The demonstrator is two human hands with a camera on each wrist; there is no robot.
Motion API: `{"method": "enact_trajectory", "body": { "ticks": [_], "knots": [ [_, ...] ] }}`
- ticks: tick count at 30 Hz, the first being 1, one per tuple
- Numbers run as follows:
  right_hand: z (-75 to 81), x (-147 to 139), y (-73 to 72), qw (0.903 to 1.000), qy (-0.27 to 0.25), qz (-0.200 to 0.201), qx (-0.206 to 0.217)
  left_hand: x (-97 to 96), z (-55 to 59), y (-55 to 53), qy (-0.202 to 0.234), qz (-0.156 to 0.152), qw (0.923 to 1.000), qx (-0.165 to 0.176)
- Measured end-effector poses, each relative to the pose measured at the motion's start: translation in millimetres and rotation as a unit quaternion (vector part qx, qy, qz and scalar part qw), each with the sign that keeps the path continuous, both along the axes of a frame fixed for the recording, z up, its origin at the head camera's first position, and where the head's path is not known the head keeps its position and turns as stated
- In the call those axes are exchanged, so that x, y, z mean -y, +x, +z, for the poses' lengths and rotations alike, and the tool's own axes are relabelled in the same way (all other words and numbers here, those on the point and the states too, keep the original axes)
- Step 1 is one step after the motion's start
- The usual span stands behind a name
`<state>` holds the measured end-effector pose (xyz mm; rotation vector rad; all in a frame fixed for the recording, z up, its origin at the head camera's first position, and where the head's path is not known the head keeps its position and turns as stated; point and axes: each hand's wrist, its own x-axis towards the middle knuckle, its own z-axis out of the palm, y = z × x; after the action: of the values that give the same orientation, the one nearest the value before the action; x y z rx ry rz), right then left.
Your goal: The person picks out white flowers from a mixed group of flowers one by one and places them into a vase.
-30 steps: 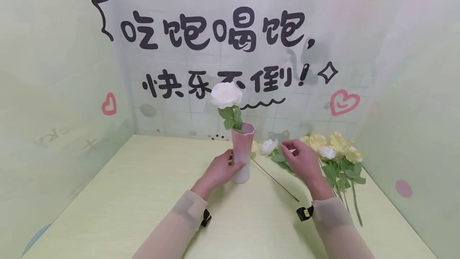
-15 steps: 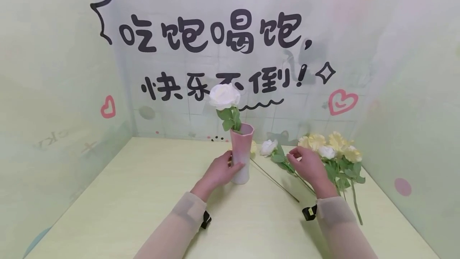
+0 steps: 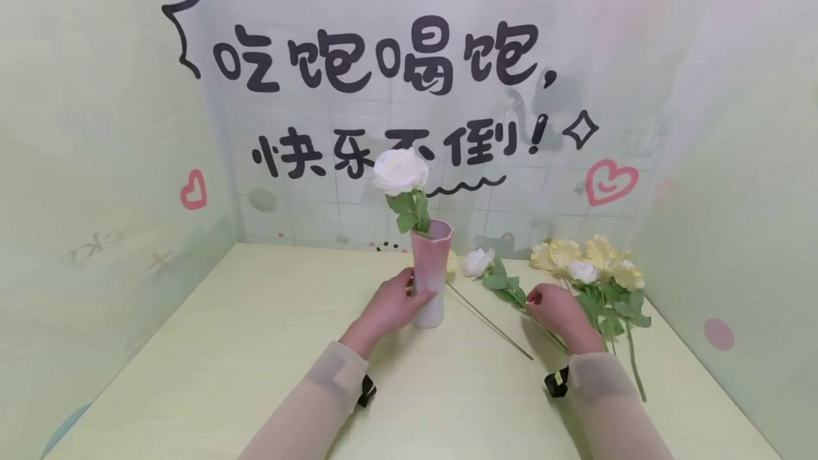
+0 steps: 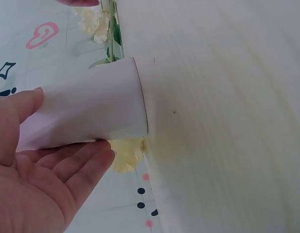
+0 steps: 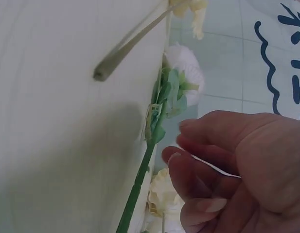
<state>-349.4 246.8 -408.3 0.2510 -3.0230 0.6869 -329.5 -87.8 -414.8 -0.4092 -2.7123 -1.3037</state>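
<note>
My left hand (image 3: 391, 306) grips the lower half of a pink-and-white vase (image 3: 432, 272), which stands upright on the table. In the left wrist view, thumb and fingers lie on opposite sides of the vase (image 4: 91, 104). A white rose (image 3: 400, 170) with green leaves stands in it, leaning left. My right hand (image 3: 562, 312) hovers by the stem of a second white rose (image 3: 478, 263), lying on the table. The right wrist view shows its fingers (image 5: 193, 172) loosely curled, holding nothing, apart from the green stem (image 5: 135, 191).
Behind the vase lies a yellow flower (image 3: 451, 265), its bare stem (image 3: 491, 321) pointing toward the front right. Several yellow and white flowers (image 3: 601, 254) are bunched at the table's right side. Printed walls (image 3: 722, 162) enclose the table's back and sides.
My right hand has moved right and down toward the lying white rose's stem, its fingers drawing closer together. The left hand and the vase have stayed in place.
</note>
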Motion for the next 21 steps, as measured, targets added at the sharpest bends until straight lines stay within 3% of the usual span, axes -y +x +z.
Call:
{"method": "enact_trajectory", "body": {
  "ticks": [8, 21],
  "knots": [
    [-4.6, -3.4, -0.2, 0.9996, 0.001, -0.01, 0.027, -0.8, -0.6, -1.0, -0.002, 0.002, 1.0, 0.001],
    [-10.2, 0.1, -1.5, 0.9991, 0.032, -0.021, 0.016, -0.5, 0.2, 0.8, 0.002, 0.001, 1.0, 0.008]
  ]
}}
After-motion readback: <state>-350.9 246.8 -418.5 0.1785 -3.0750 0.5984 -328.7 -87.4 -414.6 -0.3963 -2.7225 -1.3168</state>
